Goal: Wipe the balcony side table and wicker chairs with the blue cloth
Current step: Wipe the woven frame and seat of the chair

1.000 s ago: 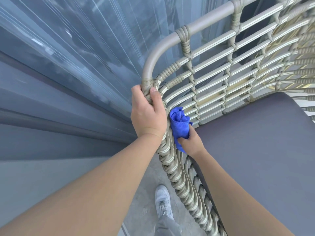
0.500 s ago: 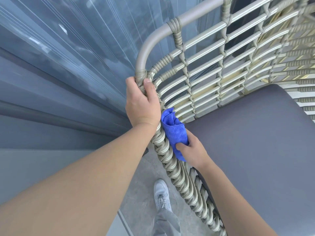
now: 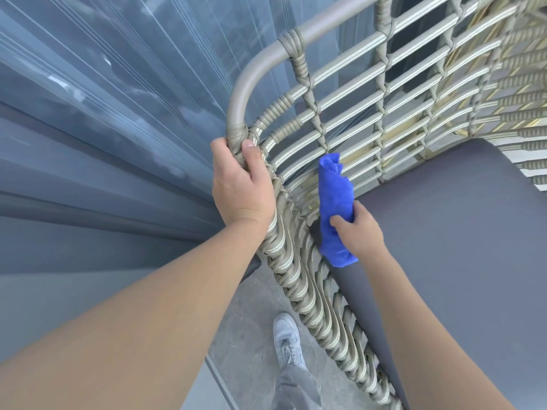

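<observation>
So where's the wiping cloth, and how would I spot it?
Find the big wicker chair with its grey seat cushion. Go to the inside corner where the woven side meets the cushion: the right hand grips the blue cloth there, bunched into a roll against the weave. It is the only bright blue thing; everything around it is beige or grey.
</observation>
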Demonstrator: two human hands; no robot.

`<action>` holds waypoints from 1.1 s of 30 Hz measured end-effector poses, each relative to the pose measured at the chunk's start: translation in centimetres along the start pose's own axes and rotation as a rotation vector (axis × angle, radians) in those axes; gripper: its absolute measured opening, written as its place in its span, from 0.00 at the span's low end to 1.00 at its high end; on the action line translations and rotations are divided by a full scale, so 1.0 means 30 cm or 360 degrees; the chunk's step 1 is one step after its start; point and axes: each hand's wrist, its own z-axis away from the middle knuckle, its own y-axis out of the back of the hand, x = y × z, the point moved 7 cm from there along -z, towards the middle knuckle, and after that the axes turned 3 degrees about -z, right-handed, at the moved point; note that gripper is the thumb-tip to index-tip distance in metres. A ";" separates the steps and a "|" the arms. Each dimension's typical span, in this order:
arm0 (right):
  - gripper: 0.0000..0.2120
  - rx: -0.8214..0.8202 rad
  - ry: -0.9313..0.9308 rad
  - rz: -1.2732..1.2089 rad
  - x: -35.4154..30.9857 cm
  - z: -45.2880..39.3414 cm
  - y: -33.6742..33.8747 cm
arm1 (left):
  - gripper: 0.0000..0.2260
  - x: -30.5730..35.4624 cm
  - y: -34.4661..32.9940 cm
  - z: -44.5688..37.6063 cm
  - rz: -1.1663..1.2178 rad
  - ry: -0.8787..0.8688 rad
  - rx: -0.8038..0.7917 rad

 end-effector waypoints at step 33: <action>0.14 -0.0676 -0.0045 -0.0621 0.047 0.314 -0.118 | 0.10 0.001 -0.001 -0.008 -0.0013 -0.0047 0.0022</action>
